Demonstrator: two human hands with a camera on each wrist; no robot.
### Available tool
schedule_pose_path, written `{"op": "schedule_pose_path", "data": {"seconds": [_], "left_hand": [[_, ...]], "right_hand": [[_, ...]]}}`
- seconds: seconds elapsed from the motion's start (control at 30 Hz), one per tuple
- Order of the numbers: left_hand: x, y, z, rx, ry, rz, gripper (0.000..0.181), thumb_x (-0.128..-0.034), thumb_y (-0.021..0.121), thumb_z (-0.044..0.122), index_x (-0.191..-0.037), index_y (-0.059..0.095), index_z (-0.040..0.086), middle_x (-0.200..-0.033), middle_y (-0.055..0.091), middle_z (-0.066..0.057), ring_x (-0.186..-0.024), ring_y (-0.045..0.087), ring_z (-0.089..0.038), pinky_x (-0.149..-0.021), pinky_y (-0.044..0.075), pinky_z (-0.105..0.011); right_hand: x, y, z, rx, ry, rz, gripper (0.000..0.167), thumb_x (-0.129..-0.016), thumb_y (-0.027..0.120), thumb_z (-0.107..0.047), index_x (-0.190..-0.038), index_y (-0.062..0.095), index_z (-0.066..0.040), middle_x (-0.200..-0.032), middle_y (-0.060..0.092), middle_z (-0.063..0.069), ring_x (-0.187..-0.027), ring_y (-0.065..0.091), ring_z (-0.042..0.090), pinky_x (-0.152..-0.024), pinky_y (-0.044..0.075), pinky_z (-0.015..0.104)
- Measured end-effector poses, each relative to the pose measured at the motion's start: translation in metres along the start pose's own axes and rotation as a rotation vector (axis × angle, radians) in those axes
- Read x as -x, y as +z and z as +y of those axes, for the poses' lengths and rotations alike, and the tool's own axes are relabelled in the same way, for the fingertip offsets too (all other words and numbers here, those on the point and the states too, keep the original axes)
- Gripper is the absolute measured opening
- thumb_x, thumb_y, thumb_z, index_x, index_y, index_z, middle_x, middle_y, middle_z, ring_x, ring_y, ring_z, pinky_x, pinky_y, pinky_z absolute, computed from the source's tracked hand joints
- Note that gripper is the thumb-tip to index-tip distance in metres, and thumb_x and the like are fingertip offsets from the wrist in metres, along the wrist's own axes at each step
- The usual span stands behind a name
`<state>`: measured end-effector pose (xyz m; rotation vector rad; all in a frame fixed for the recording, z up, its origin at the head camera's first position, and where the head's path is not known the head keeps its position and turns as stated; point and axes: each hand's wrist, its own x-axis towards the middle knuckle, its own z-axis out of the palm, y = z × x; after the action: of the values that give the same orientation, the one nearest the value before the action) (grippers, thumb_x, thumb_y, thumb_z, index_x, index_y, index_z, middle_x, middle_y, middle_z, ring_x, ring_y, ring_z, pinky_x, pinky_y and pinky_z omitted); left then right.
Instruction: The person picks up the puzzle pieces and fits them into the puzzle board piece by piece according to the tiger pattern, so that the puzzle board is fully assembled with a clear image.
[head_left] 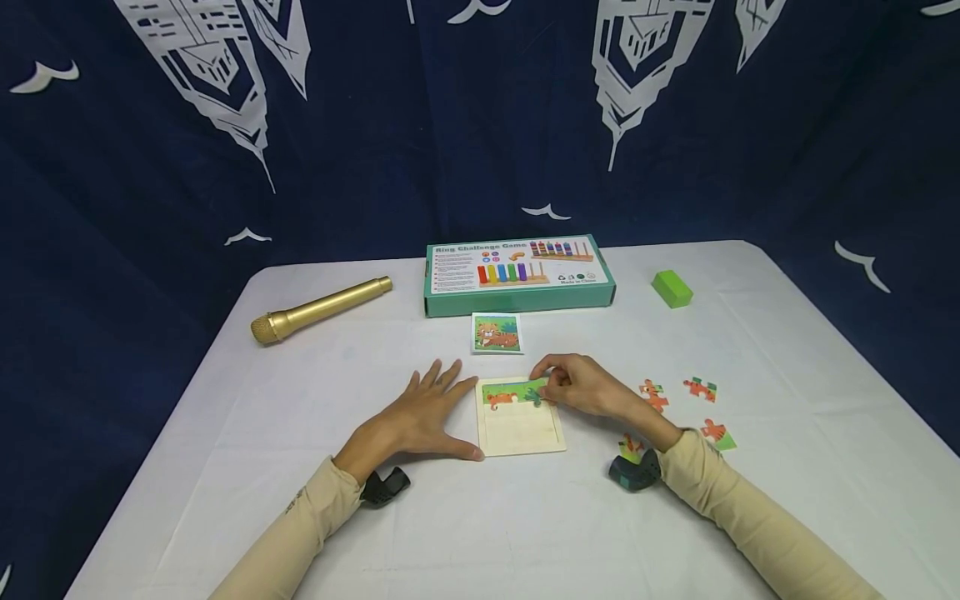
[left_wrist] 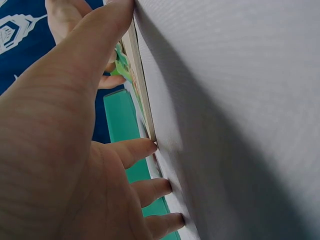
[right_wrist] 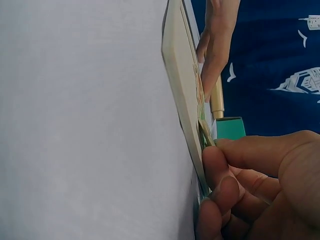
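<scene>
A square wooden puzzle board [head_left: 522, 433] lies mid-table, with joined tiger-picture pieces [head_left: 504, 393] along its far edge. My left hand [head_left: 420, 417] is spread at the board's left side, thumb near the lower corner and index finger at the upper corner. In the left wrist view those fingertips touch the board's edge. At the board's far right corner my right hand [head_left: 588, 385] pinches a puzzle piece [head_left: 534, 395] between thumb and fingers. The right wrist view shows this piece [right_wrist: 205, 132] tilted above the board. Part of it is hidden by the fingers.
Several loose puzzle pieces [head_left: 701, 388] lie to the right, one partly behind the right wrist. A tiger picture card [head_left: 497, 333] sits beyond the board, before a green game box [head_left: 519, 302]. A gold microphone [head_left: 322, 311] lies back left; a green block [head_left: 672, 288] stands back right.
</scene>
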<state>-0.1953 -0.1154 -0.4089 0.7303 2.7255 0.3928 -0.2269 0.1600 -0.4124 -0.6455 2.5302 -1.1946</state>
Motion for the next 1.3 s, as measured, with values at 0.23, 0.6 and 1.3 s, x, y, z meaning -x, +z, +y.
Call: {"op": "schedule_pose_path", "data": {"seconds": [0.23,0.6,1.3], "left_hand": [[0.0,0.001,-0.001,-0.001,0.0,-0.004,0.109,-0.0654,0.072,0.071,-0.152,0.029,0.02,-0.161,0.011,-0.011,-0.146,0.0,-0.037,-0.115,0.006,-0.059],[-0.001,0.001,-0.001,-0.005,0.003,-0.007,0.11,-0.0655,0.071,0.072,-0.152,0.028,0.02,-0.161,0.01,-0.011,-0.146,0.0,-0.037,-0.115,0.006,-0.059],[0.0,0.001,-0.001,-0.003,0.007,-0.006,0.11,-0.0663,0.071,0.071,-0.153,0.027,0.019,-0.161,0.008,-0.011,-0.147,-0.001,-0.037,-0.115,0.004,-0.058]], "right_hand": [[0.001,0.001,0.0,-0.009,0.011,0.016,0.017,-0.087,0.065,-0.004,-0.104,0.062,-0.004,-0.065,0.054,0.001,-0.059,0.047,0.012,-0.053,0.035,0.02],[0.001,0.0,0.001,-0.003,-0.014,0.033,0.015,-0.085,0.067,-0.003,-0.098,0.06,-0.005,-0.061,0.051,-0.001,-0.055,0.04,0.011,-0.051,0.031,0.021],[0.021,-0.051,0.004,0.109,-0.047,0.104,0.018,-0.094,0.061,-0.015,-0.109,0.065,-0.006,-0.091,0.062,0.005,-0.075,0.056,0.019,-0.059,0.047,0.027]]}}
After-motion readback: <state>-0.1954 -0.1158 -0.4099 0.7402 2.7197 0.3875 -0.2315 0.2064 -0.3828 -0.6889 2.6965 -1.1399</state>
